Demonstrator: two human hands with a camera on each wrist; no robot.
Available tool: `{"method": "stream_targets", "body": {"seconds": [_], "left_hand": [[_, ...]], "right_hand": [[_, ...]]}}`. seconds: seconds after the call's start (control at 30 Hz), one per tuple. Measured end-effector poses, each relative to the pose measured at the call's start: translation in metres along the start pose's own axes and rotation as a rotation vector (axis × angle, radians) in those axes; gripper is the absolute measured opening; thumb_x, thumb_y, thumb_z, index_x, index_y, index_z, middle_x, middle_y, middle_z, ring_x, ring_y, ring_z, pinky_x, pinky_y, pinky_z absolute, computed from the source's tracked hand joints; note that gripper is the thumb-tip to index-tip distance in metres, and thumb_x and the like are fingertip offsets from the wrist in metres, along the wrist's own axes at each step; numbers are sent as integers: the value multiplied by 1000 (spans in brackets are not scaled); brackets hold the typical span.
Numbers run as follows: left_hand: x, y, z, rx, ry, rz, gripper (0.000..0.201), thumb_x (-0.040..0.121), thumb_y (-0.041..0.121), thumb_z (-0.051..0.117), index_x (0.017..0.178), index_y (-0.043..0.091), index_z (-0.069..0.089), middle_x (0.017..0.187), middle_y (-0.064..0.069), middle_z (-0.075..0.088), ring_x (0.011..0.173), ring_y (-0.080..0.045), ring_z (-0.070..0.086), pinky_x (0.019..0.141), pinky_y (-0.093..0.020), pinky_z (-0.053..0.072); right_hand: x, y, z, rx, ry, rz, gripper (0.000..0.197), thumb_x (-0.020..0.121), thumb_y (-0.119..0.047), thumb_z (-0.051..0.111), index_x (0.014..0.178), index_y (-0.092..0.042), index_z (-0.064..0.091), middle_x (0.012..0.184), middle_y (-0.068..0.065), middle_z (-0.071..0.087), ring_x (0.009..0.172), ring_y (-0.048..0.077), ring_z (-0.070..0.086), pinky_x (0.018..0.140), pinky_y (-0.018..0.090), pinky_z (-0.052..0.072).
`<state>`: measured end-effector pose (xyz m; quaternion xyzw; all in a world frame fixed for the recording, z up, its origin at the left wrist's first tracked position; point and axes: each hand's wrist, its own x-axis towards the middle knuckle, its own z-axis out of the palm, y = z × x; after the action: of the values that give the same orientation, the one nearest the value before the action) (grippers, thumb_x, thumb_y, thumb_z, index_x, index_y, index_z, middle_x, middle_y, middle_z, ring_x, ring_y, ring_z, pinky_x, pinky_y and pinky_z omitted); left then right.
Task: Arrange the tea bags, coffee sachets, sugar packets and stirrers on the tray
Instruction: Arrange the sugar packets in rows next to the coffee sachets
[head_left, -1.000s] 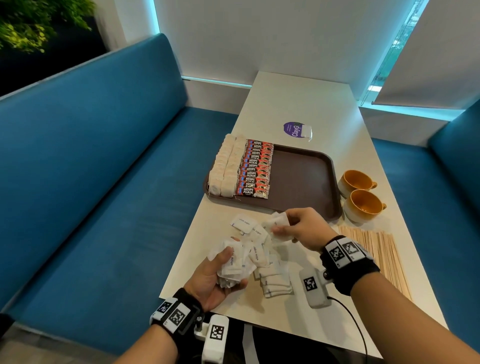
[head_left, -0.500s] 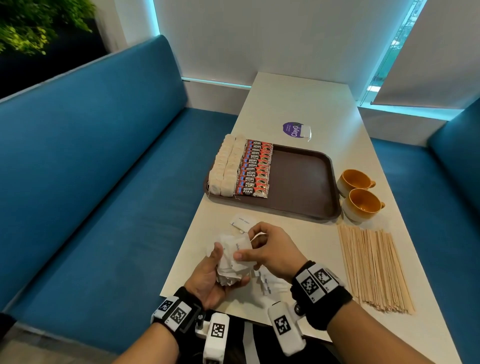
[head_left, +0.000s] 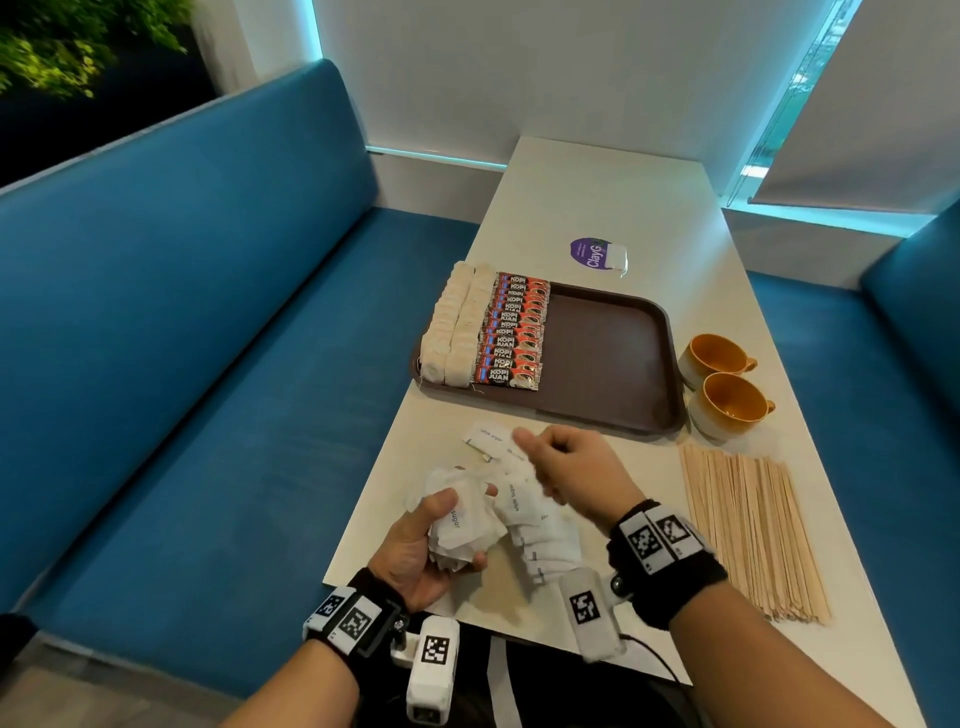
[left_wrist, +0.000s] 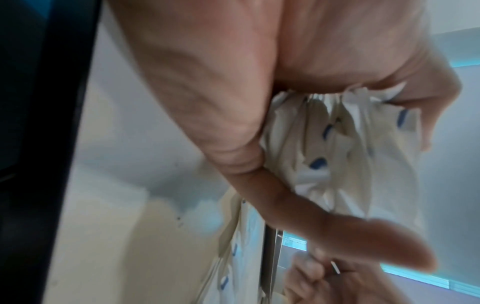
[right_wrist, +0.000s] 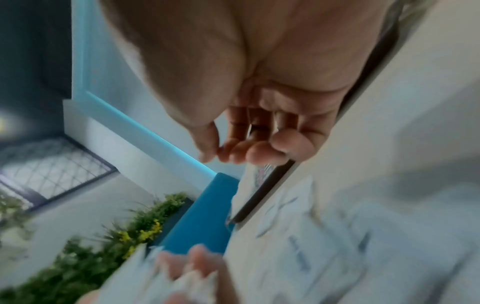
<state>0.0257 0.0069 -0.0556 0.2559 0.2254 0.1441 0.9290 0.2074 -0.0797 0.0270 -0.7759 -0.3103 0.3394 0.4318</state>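
My left hand (head_left: 441, 540) grips a crumpled bundle of white sugar packets (head_left: 462, 525) near the table's front edge; the left wrist view shows the bundle (left_wrist: 337, 144) wedged between thumb and fingers. My right hand (head_left: 566, 462) hovers over loose sugar packets (head_left: 540, 535) on the table, fingers curled (right_wrist: 246, 148), with nothing clearly in them. One packet (head_left: 485, 435) lies apart, nearer the brown tray (head_left: 613, 353). On the tray's left side stand two rows of tea bags (head_left: 452, 327) and a row of red coffee sachets (head_left: 514, 332). Wooden stirrers (head_left: 748, 525) lie to the right.
Two orange cups (head_left: 727, 384) stand right of the tray, just beyond the stirrers. A purple round label (head_left: 592, 253) lies behind the tray. Blue bench seats flank the table (head_left: 597, 197). The tray's right half is bare.
My right hand brought a packet from the pile to the bundle in my left hand, let it go there, and has now swung back over the loose packets.
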Motion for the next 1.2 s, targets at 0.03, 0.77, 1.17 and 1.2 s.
{"method": "stream_targets", "body": {"seconds": [0.03, 0.77, 1.17, 1.2], "left_hand": [[0, 1, -2, -15, 0, -14, 66, 51, 38, 98, 106, 7, 78, 104, -18, 69, 85, -30, 61, 50, -33, 55], [4, 1, -3, -29, 28, -21, 75, 43, 37, 102, 107, 6, 79, 107, -18, 70, 86, -30, 69, 58, -36, 59], [3, 2, -5, -118, 47, -15, 102, 46, 32, 102, 134, 2, 58, 120, -23, 64, 90, -35, 70, 55, -37, 59], [3, 1, -5, -118, 45, -14, 97, 46, 33, 102, 129, 2, 62, 119, -23, 65, 90, -36, 70, 55, -37, 59]], "right_hand": [[6, 3, -6, -56, 62, 18, 48, 90, -54, 70, 77, -7, 64, 63, -3, 65, 54, 10, 55, 63, 34, 52], [14, 37, -33, -204, -30, 143, 13, 83, -14, 83, 89, -7, 73, 76, 3, 70, 62, 12, 63, 65, 29, 55], [9, 18, -23, -490, -291, 83, 22, 82, -19, 83, 102, -19, 74, 86, 0, 75, 67, 11, 67, 64, 24, 58], [10, 18, -19, -561, -307, 81, 32, 78, -21, 86, 107, -21, 72, 89, -3, 72, 71, 10, 67, 64, 23, 56]]}}
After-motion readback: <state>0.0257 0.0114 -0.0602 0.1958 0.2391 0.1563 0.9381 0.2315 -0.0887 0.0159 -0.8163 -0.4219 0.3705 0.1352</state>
